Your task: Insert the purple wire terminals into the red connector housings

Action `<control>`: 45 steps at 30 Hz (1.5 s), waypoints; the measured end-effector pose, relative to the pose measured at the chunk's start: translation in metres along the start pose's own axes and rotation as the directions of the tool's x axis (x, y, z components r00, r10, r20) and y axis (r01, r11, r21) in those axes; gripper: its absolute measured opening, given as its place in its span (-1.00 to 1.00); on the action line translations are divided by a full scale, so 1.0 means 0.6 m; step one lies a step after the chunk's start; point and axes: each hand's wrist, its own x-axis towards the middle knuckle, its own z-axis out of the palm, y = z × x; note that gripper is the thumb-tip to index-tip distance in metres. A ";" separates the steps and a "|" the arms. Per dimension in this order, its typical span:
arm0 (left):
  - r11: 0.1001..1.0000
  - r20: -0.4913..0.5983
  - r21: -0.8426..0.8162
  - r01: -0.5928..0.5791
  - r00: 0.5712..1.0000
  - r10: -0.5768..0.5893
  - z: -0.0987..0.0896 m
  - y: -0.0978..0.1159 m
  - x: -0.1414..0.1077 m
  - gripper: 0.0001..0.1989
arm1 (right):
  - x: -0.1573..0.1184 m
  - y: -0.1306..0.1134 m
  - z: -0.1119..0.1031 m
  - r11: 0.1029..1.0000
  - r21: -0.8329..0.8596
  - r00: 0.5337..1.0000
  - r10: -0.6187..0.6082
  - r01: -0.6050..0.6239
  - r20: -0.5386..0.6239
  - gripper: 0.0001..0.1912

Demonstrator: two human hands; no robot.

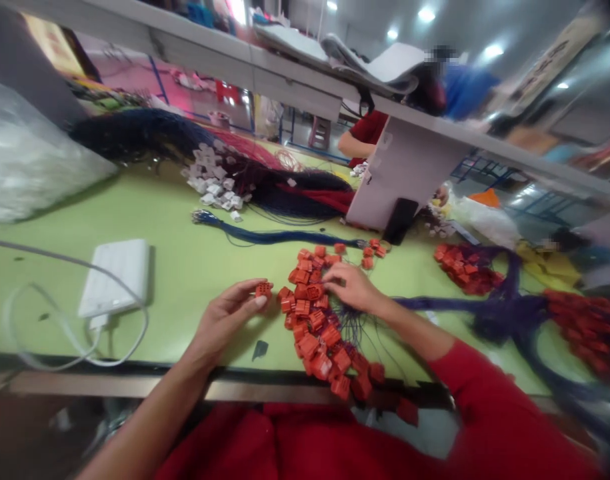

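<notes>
Between the thumb and fingers of my left hand (231,310) is a small orange connector housing (263,289) with rows of holes facing up. A heap of similar orange connectors (302,308) lies just right of it, curving down to the table's front edge. My right hand (353,287) is over the right side of that heap, thumb and fingertips pinched together; what they hold is too small to make out. Thin dark wires (352,323) run from the connectors below this hand. A bundle of blue wires (285,237) lies beyond the heap, with a few loose orange connectors (369,253) at its right end.
On the left are a white power bank (115,277) with a cable and a clear plastic bag (29,160). White connectors (217,180) on dark wires lie at the back. A phone (401,220) leans on a grey panel (399,167). More orange connectors (465,268) lie right. Another person's arm (359,143) shows beyond.
</notes>
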 end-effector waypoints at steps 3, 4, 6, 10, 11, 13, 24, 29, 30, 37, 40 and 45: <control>0.998 0.022 0.003 -0.059 0.998 0.059 0.011 0.001 -0.004 -0.47 | 0.000 -0.002 0.003 0.998 0.060 0.999 -0.022 0.025 -0.050 -0.91; 0.997 0.031 -0.002 -0.078 0.996 0.078 0.015 0.002 -0.005 -0.49 | -0.001 -0.006 0.002 0.994 0.106 0.997 -0.021 0.028 -0.070 -0.90; 0.994 0.052 -0.008 -0.110 0.993 0.110 0.024 0.002 -0.008 -0.54 | -0.006 -0.019 -0.002 0.971 0.237 0.994 0.019 0.006 -0.104 -0.89; 0.985 0.096 0.007 -0.173 0.981 0.171 0.048 0.004 -0.012 -0.61 | -0.018 -0.053 -0.014 0.847 0.517 0.988 0.155 -0.127 -0.011 -0.83; 0.981 0.108 0.015 -0.195 0.975 0.193 0.054 0.005 -0.012 -0.62 | -0.022 -0.061 -0.018 0.828 0.542 0.987 0.162 -0.145 0.017 -0.83; 0.969 0.129 0.034 -0.246 0.962 0.240 0.067 0.007 -0.011 -0.63 | -0.029 -0.077 -0.026 0.834 0.534 0.990 0.138 -0.134 0.033 -0.83; 0.913 0.111 0.130 -0.386 0.921 0.374 0.111 0.012 -0.015 -0.59 | -0.050 -0.107 -0.040 0.938 0.346 1.000 0.013 -0.009 -0.009 -0.82; 0.772 0.202 0.285 -0.567 0.823 0.530 0.105 0.000 -0.004 -0.68 | -0.051 -0.113 -0.045 0.959 0.282 0.999 -0.011 0.021 -0.037 -0.83; 0.735 0.226 0.307 -0.605 0.796 0.561 0.103 -0.003 -0.001 -0.69 | -0.051 -0.114 -0.046 0.963 0.268 0.999 -0.026 0.036 -0.041 -0.84; 0.595 0.296 0.404 -0.695 0.715 0.633 0.098 -0.010 0.004 -0.66 | -0.050 -0.111 -0.044 0.989 0.111 0.994 -0.086 0.093 -0.069 -0.88; 0.558 0.316 0.436 -0.706 0.701 0.639 0.098 -0.008 0.004 -0.67 | -0.050 -0.111 -0.043 0.990 0.078 0.991 -0.109 0.115 -0.077 -0.90; 0.480 0.350 0.474 -0.738 0.658 0.667 0.101 -0.004 0.001 -0.67 | -0.050 -0.114 -0.043 0.993 -0.001 0.990 -0.117 0.117 -0.082 -0.89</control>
